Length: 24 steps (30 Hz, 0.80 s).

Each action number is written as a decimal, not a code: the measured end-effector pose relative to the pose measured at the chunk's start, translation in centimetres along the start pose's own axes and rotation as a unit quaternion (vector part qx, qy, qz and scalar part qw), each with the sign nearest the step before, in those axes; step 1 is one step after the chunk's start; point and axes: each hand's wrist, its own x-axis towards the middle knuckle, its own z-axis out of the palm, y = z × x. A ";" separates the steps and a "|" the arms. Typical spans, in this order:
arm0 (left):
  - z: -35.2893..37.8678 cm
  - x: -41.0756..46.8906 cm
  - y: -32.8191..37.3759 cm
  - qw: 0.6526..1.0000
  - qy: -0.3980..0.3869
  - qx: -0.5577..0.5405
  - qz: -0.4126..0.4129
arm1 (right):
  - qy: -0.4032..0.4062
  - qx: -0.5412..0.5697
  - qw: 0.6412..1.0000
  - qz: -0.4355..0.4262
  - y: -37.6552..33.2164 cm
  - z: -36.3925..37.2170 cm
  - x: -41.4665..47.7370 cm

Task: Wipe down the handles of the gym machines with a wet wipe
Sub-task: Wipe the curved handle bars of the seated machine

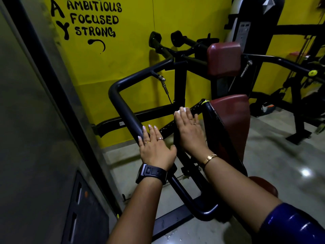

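Against the yellow wall [133,67], the machine's frame bar [123,106] carries the left hand [154,147], flat and holding nothing. On the ribbed handle [197,107], the right hand [189,131] presses the wet wipe [182,110] with straight fingers. Unpinched, it could slip off mid-stroke.

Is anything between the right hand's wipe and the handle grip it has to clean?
Nothing visible. The right hand presses the wet wipe straight onto the textured handle. The left hand rests on the thick frame bar, not on the handle.
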 end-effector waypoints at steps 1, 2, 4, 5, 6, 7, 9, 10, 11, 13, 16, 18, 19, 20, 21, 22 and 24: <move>0.0 0.0 0.0 1.000 0.000 -0.001 0.000 | -0.012 0.006 0.999 -0.039 -0.5 0.2 0.0; 0.0 0.0 0.0 1.000 0.001 -0.002 -0.001 | -0.019 0.017 0.996 -0.087 -1.0 0.4 -0.1; -0.1 0.1 0.1 1.000 0.001 -0.005 0.000 | -0.026 0.049 0.987 -0.153 -1.2 0.8 -0.6; -0.2 0.1 0.1 1.000 0.002 -0.005 0.000 | -0.025 0.053 0.985 -0.165 -1.0 0.7 -0.8; -0.2 0.0 0.2 1.000 0.000 -0.005 0.000 | -0.019 0.043 0.986 -0.161 -0.6 0.7 -0.9; -0.2 0.0 0.1 1.000 -0.003 -0.003 0.001 | -0.010 0.028 0.989 -0.143 -0.1 0.6 -0.9; -0.2 -0.1 0.1 1.000 -0.006 0.000 0.000 | 0.014 0.011 0.997 -0.073 0.7 0.3 -0.6; -0.2 -0.1 0.0 1.000 -0.006 0.000 -0.001 | 0.023 0.008 0.999 -0.045 0.9 0.2 -0.4; -0.2 0.0 0.0 1.000 -0.006 0.000 -0.001 | 0.022 0.006 0.999 -0.035 0.7 0.2 -0.2; -0.1 0.0 0.0 1.000 -0.002 -0.001 0.001 | 0.002 0.004 0.997 -0.076 0.0 0.7 0.0; -0.1 0.0 0.0 1.000 0.003 -0.003 0.002 | -0.012 0.017 0.986 -0.166 -0.7 1.3 -0.4; -0.1 0.0 0.0 1.000 0.000 0.001 0.002 | 0.003 -0.005 0.990 -0.141 -0.2 1.0 -0.6; -0.1 0.0 0.0 1.000 -0.002 0.003 0.003 | 0.015 -0.017 0.994 -0.106 0.3 0.8 -0.5; -0.1 0.0 0.0 1.000 -0.003 0.004 0.003 | 0.024 -0.023 0.997 -0.066 0.8 0.7 -0.5; -0.1 -0.1 -0.1 1.000 -0.003 0.003 0.003 | 0.036 -0.026 0.999 -0.025 1.2 0.6 -0.4; -0.1 -0.1 -0.1 1.000 -0.002 0.002 0.003 | 0.044 -0.024 0.999 0.011 1.4 0.5 -0.4; -0.1 -0.2 -0.1 1.000 -0.002 0.003 0.004 | 0.029 -0.023 0.999 0.030 1.0 0.3 -0.6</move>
